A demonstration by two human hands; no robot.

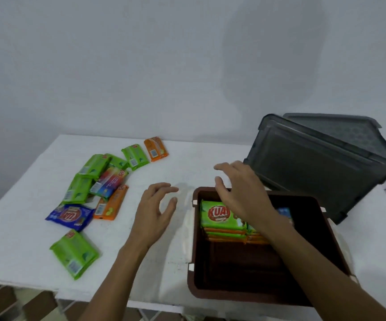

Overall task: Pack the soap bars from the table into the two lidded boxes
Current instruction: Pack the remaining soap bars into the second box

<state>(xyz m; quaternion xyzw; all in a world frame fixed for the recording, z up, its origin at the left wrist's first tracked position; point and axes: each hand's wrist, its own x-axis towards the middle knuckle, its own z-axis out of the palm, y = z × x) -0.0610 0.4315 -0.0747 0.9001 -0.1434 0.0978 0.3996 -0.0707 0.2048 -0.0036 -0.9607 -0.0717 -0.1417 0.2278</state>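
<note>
A brown box [193, 269] stands open at the table's front right, with a stack of green and orange soap bars [219, 216] against its far wall. My right hand [240, 191] hovers over that stack, fingers spread, holding nothing. My left hand [157, 209] floats above the white table just left of the box, fingers loosely bent and empty. Several wrapped soap bars lie scattered on the left: green ones [75, 253], orange ones [111, 202], a blue one [70, 215] and a multicoloured one [108, 181].
A grey lidded box [314, 167] stands tilted behind the brown box at the back right, with its lid [340, 126] leaning behind it. The white table [175, 163] ends close in front; tiled floor shows below. A plain wall rises behind.
</note>
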